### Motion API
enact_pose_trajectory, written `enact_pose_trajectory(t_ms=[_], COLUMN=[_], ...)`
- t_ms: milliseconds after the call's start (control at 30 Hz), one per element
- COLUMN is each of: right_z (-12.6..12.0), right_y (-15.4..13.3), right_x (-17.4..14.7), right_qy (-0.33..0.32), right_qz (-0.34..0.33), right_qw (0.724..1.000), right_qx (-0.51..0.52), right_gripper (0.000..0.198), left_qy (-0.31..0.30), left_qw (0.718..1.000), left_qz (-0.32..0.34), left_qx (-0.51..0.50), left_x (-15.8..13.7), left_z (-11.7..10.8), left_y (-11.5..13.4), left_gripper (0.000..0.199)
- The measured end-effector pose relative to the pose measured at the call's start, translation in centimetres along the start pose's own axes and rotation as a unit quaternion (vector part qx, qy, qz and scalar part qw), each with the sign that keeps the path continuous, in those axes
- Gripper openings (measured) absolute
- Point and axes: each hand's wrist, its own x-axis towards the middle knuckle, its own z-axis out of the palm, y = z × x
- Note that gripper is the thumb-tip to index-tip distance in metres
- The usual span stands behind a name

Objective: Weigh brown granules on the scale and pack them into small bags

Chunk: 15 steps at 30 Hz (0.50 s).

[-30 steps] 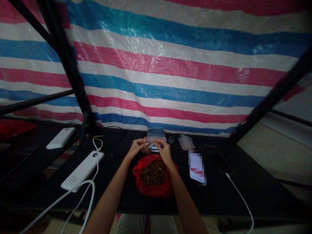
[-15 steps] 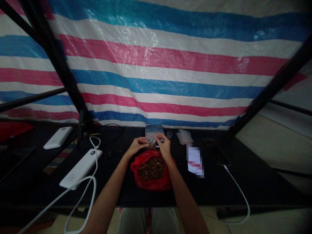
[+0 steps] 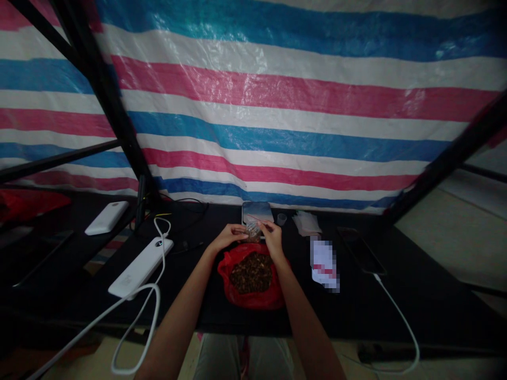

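Between my hands is a small clear zip bag (image 3: pixel 253 232) with some brown bits at its bottom and a reddish line along its top. My left hand (image 3: pixel 233 234) grips the bag's left side, fingers bent. On the right edge, near the top, my right hand (image 3: pixel 271 233) pinches it. Just nearer to me sits a red plastic bag (image 3: pixel 253 302), its mouth rolled wide, full of loose brown dried pieces (image 3: pixel 251 272). Behind the small bag lies a flat scale-like device (image 3: pixel 257 208) with a shiny top, partly hidden by my hands.
A small clear cup (image 3: pixel 281 218) and a stack of clear bags (image 3: pixel 307 223) lie right of the device. Further right are a blurred-out white packet (image 3: pixel 324 264) and a phone (image 3: pixel 361 250) on a cable. White power banks (image 3: pixel 140 268) with a looping cable lie left. Black frame bars (image 3: pixel 106 100) rise in front.
The view has shifted slightly, so everything sits a little further right. My right fingers have come closer to the left ones, and the small bag looks more crumpled between them.
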Motion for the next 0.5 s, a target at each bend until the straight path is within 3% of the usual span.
enact_pose_trajectory(t_ms=[167,333,500], right_z=[-0.1,0.4,0.9], right_y=[-0.3,0.0,0.4], right_x=[0.0,-0.6,-0.7], right_qy=[-0.04,-0.093,-0.082], right_qz=[-0.006,-0.054,-0.062], right_qw=[0.998,0.993,0.99], right_qx=[0.053,-0.049,-0.096], right_gripper=[0.028,0.028,0.03], left_qy=[0.026,0.147,0.188], left_qw=[0.998,0.984,0.977], left_qz=[0.044,0.086,0.086], left_qx=[-0.04,-0.051,-0.055], left_x=[0.0,0.2,0.6], left_z=[-0.1,0.2,-0.4], left_y=[0.0,0.6,0.3], left_gripper=[0.044,0.036,0.032])
